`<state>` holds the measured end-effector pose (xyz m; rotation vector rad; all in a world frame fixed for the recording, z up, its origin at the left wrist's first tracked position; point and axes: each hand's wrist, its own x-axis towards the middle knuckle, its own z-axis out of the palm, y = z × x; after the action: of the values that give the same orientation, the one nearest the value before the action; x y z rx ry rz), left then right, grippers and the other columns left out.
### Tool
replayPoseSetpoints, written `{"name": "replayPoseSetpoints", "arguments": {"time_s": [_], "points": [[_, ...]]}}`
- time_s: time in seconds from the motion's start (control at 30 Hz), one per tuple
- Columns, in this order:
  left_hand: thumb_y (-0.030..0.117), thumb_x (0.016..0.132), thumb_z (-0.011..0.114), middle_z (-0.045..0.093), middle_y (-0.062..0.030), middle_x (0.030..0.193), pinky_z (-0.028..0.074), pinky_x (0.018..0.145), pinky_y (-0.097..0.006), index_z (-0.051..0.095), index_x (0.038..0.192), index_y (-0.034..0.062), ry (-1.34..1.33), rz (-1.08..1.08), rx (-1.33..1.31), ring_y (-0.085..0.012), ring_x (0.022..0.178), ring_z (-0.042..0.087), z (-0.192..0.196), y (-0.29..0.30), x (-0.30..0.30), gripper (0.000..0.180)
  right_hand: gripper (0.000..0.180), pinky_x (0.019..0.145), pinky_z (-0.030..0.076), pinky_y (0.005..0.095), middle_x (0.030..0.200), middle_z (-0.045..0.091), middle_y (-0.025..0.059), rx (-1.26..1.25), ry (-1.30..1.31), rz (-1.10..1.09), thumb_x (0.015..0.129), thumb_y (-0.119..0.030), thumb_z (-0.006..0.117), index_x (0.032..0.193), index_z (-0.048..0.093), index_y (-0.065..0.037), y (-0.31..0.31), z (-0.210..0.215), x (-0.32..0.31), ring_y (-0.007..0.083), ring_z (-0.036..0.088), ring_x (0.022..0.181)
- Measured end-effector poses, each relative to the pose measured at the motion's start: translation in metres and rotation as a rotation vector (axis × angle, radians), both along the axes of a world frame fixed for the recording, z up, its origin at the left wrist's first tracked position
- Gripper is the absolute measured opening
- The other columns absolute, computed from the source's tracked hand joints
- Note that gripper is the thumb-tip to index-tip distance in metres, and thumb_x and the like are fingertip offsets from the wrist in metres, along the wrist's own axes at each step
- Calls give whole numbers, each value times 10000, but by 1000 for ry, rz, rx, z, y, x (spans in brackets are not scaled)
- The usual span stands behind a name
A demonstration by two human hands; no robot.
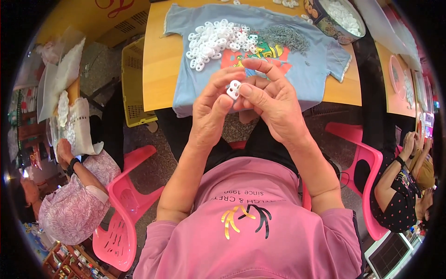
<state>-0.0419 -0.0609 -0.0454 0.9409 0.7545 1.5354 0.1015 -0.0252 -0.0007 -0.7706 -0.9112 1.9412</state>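
Observation:
In front of me, above my lap, my left hand point(210, 108) and my right hand point(275, 104) come together around a small white plastic cord lock point(233, 89) with round holes. My right thumb presses on its right side. The left thumb and fingertips close on it from the other side. Beyond my hands, a heap of similar white pieces point(218, 42) lies on a light blue T-shirt point(186, 95) spread over the table. To the right of that heap is a pile of small grey metal springs point(285, 38).
The wooden table point(158, 60) has a round tin point(360, 32) of white pieces at its far right. A yellow crate point(132, 83) stands left of it. Pink chairs point(125, 195) flank me. One person point(76, 200) sits at left; others point(399, 190) sit at right.

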Motion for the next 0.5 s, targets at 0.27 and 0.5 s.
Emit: {"name": "replayPoseSetpoints", "arguments": {"time_s": [0.27, 0.5], "points": [[550, 864, 609, 466, -113, 1320, 455, 778, -231, 606, 1172, 11, -71, -204, -20, -145, 1090, 520, 0, -12, -8, 621, 701, 689, 505, 230, 933, 605, 51, -114, 117, 77, 889, -52, 648, 1461, 243, -79, -15, 2, -7, 108, 603, 782], [471, 894, 608, 557, -129, 1195, 462, 811, -262, 615, 1142, 1, -131, -154, 62, -236, 1206, 476, -2, -17, -8, 531, 748, 722, 491, 234, 949, 579, 29, -166, 175, 84, 876, -36, 661, 1473, 213, -93, -21, 5, -15, 88, 573, 832]]}}
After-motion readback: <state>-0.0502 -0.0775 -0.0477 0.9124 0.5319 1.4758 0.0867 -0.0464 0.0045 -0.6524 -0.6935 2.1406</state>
